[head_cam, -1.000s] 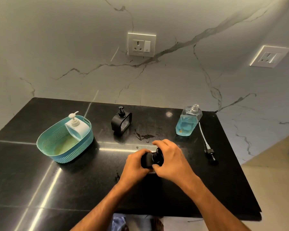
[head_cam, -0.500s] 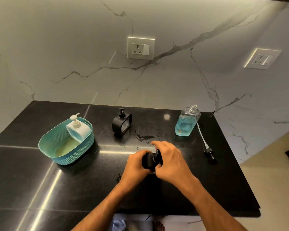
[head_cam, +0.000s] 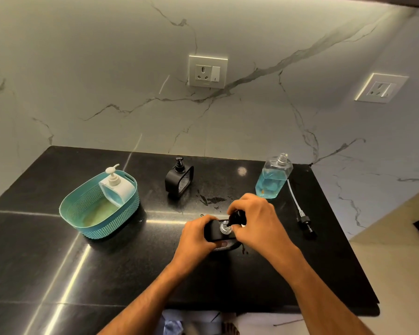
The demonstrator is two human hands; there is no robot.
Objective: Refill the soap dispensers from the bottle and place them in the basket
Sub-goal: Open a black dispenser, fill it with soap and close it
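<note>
A black soap dispenser (head_cam: pixel 215 232) stands on the black counter near its middle, gripped from the left by my left hand (head_cam: pixel 196 238). Its clear threaded neck shows on top. My right hand (head_cam: pixel 257 221) holds the black pump cap (head_cam: pixel 237 217) tilted just above and right of that neck. A second black dispenser (head_cam: pixel 179 180) stands behind, cap on. The clear refill bottle (head_cam: pixel 272 177), part full of blue soap, stands uncapped at the back right. A teal basket (head_cam: pixel 94 213) on the left holds a white dispenser (head_cam: pixel 117 187).
The refill bottle's own pump with its long white tube (head_cam: pixel 300 209) lies on the counter to the right of my hands. A wet smear (head_cam: pixel 213 200) marks the counter behind them. The counter's front edge (head_cam: pixel 324 310) runs just under my forearms.
The pump cap has come up off the dispenser's neck, which now shows bare. My right hand has lifted slightly up and to the right with the cap.
</note>
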